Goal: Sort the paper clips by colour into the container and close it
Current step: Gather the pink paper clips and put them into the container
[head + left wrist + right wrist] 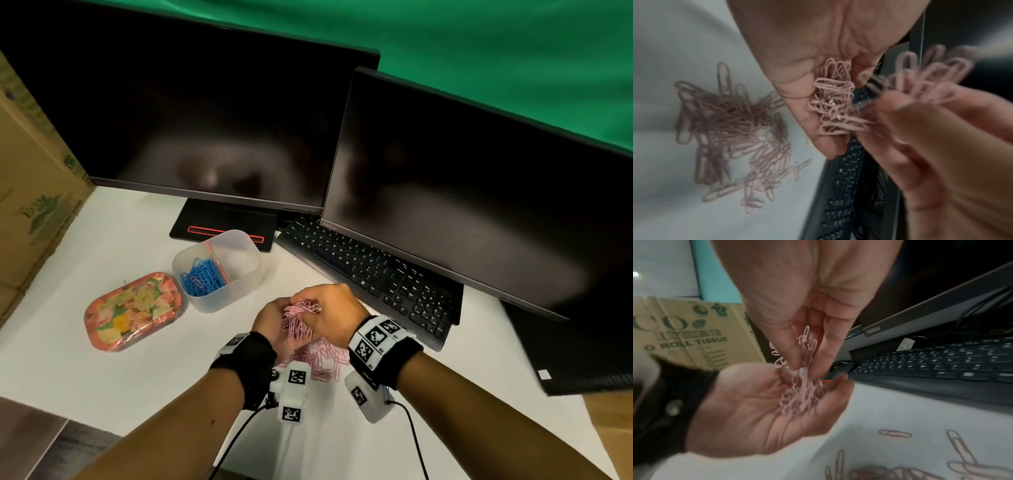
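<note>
Pink paper clips (301, 310) inside right grip (333, 310)

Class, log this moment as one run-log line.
left hand: cups pink clips | right hand: pinches pink clips | blue clips: in container, left compartment | floral lid: off, beside container | pink pile: on table

I see two dark screens side by side at back of white table (102, 377): left monitor (191, 120), right monitor (479, 192). Black keyboard (370, 270) tucked partly under right one. Cardboard box (30, 192) at left edge. Green backdrop (479, 51) behind.
</note>
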### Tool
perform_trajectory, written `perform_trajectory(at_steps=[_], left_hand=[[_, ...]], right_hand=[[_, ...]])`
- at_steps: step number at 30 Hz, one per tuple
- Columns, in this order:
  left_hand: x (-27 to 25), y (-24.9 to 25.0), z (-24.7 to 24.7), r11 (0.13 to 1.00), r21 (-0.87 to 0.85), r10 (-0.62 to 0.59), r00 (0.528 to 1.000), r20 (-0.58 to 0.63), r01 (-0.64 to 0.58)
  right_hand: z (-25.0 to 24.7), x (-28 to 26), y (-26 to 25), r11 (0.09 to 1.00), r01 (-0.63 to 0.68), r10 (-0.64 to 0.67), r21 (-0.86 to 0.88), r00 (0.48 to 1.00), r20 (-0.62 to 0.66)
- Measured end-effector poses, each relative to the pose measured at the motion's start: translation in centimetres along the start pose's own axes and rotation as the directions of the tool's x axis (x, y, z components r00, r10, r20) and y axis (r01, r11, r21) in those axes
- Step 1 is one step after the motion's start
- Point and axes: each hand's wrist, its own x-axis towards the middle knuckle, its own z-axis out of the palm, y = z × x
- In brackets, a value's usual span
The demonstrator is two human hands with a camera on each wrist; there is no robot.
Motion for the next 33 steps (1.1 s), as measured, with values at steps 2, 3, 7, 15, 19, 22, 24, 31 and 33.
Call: perform_trajectory(at_steps=[2, 3, 7, 15, 19, 22, 24, 31, 33], left_hand=[[-0.2, 0.3, 0.4, 0.999, -0.032, 0.006, 1.000, -0.003, -0.006], [-0.2, 0.5, 0.5, 0.999, -0.038, 0.013, 1.000, -0.010, -0.014], [-0.5, 1.3, 0.3, 0.997, -0.065, 0.033, 0.999, -0.009, -0.033], [-1.3, 6.5, -0.3, 0.966, -0.246, 0.094, 0.993, 0.068, -0.075], [-1.1, 10.4, -1.8, 0.959, -0.238, 0.159, 0.987, -0.004, -0.156], [-0.8, 12.8, -2.6, 0.964, -0.125, 0.228, 0.972, -0.053, -0.233], [-0.3, 14.0, -3.0, 0.966, 0.022, 0.260, 0.957, -0.125, -0.259], [1.5, 15.2, -1.9, 0.845, 0.477, 0.385, 0.893, -0.232, -0.241], [1.7, 15.3, -1.6, 0.759, 0.614, 0.414, 0.888, -0.199, -0.217]], right_hand=[[0.4, 0.4, -0.2, 0.999, 0.007, -0.006, -0.042, 1.000, 0.017], [0.4, 0.5, -0.3, 0.998, 0.003, -0.002, -0.062, 1.000, 0.027], [0.4, 1.0, -0.7, 0.987, 0.088, -0.081, -0.131, 0.995, 0.061], [-1.7, 2.5, -3.8, 0.966, 0.254, -0.256, -0.048, 0.965, -0.059], [-2.9, 3.6, -3.5, 0.962, 0.273, -0.267, 0.000, 0.940, -0.214], [-3.1, 3.9, -1.9, 0.975, 0.220, -0.212, 0.013, 0.952, -0.223], [-2.9, 3.8, -0.9, 0.985, 0.173, -0.168, 0.006, 0.964, -0.205], [-2.5, 2.2, 1.1, 0.996, 0.087, -0.091, -0.028, 0.981, -0.172], [-2.6, 1.9, 1.3, 0.997, 0.067, -0.071, -0.030, 0.984, -0.165]])
